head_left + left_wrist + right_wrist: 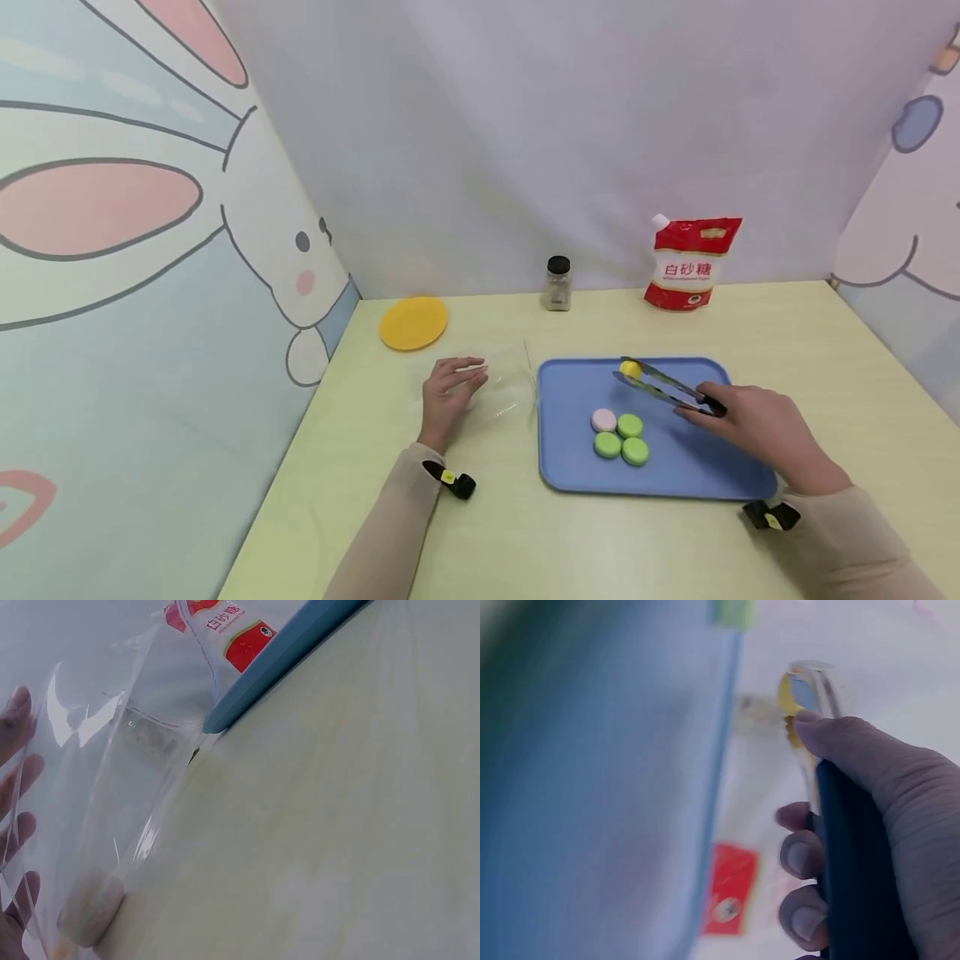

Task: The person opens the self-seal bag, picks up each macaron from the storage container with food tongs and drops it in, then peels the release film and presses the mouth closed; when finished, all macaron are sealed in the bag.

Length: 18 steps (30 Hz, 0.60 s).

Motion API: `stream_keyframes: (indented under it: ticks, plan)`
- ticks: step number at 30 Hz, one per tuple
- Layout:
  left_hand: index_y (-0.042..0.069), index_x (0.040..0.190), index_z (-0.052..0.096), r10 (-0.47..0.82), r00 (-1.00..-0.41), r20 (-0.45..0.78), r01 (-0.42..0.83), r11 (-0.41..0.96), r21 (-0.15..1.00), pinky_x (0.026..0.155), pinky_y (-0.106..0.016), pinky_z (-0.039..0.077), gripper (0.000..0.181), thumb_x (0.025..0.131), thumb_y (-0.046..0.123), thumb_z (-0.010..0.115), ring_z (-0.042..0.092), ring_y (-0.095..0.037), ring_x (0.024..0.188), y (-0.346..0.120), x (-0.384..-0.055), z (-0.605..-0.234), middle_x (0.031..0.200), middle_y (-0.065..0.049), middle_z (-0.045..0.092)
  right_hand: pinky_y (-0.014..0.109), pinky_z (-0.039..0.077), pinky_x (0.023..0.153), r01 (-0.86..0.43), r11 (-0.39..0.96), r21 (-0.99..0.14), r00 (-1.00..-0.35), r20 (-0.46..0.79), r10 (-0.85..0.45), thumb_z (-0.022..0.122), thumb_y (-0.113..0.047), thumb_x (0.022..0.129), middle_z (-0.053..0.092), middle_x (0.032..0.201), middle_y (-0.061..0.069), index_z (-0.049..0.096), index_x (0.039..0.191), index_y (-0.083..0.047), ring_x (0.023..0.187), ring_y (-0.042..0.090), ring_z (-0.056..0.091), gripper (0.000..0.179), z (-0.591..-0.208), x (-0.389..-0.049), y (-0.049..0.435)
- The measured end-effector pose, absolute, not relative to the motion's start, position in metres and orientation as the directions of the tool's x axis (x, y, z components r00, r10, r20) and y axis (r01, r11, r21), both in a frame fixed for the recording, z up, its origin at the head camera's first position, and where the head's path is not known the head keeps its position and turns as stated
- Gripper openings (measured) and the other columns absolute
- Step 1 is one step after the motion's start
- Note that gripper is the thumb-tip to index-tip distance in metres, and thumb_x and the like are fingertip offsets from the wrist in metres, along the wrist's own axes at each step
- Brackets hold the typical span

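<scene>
My left hand (448, 400) holds a clear plastic bag (510, 387) by its side, left of the blue tray (562, 475). Through the film in the left wrist view, a pale macaron (94, 907) shows at the bottom of the bag. My right hand (765, 429) grips black-handled tongs (671, 387), thumb on one arm and fingers on the other. Between the tong tips is a yellow macaron (630, 369), held over the far part of the tray. A pink macaron (603, 420) and three green macarons (635, 452) lie together on the tray.
A yellow plate (414, 323) lies at the back left of the table. Along the back wall stand a small jar (558, 287) with a black lid and a red and white sugar pouch (686, 267). Rabbit-printed panels (187, 350) border the table's sides.
</scene>
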<state>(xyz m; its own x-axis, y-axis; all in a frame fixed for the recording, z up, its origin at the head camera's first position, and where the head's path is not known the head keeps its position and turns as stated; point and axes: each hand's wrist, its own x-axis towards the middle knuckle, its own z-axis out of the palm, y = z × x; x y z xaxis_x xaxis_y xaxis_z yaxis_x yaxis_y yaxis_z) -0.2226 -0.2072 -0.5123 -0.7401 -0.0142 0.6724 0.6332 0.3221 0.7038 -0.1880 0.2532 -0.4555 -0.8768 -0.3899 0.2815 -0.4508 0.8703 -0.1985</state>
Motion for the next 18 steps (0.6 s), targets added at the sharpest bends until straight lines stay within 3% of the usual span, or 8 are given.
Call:
stream_keyframes:
  ticks: [4, 9, 18]
  plan:
    - [0.011, 0.101, 0.082, -0.018, -0.748, 0.664, 0.625, 0.318, 0.713, 0.095, -0.033, 0.045, 0.017, 0.084, 0.006, 0.081, 0.06, -0.024, 0.107, -0.206, -0.222, -0.513, 0.11, -0.004, 0.075, 0.027, 0.03, 0.047, -0.487, 0.848, -0.208, -0.87, 0.198, -0.451, 0.08, -0.05, 0.083, 0.042, 0.057, -0.011, 0.06, 0.081, -0.026, 0.052, 0.009, 0.04, 0.032, -0.434, -0.195, 0.226]
    - [0.011, 0.102, 0.081, -0.013, -0.743, 0.669, 0.633, 0.311, 0.709, 0.093, -0.034, 0.046, 0.018, 0.085, 0.006, 0.081, 0.061, -0.026, 0.107, -0.204, -0.221, -0.515, 0.11, -0.005, 0.074, 0.027, 0.038, 0.05, -0.556, 0.804, -0.209, -0.831, 0.126, -0.542, 0.078, -0.054, 0.083, 0.049, 0.06, -0.015, 0.065, 0.084, -0.025, 0.055, 0.008, 0.046, 0.032, -0.413, -0.212, 0.184]
    - [0.008, 0.102, 0.081, -0.017, -0.722, 0.692, 0.657, 0.299, 0.692, 0.092, -0.03, 0.045, 0.018, 0.085, 0.003, 0.08, 0.06, -0.028, 0.105, -0.207, -0.219, -0.511, 0.111, -0.009, 0.074, 0.027, 0.035, 0.046, -0.714, 0.688, -0.134, -0.698, 0.051, -0.714, 0.074, -0.055, 0.087, 0.046, 0.057, -0.011, 0.057, 0.077, -0.026, 0.05, 0.009, 0.043, 0.035, -0.412, -0.244, 0.106]
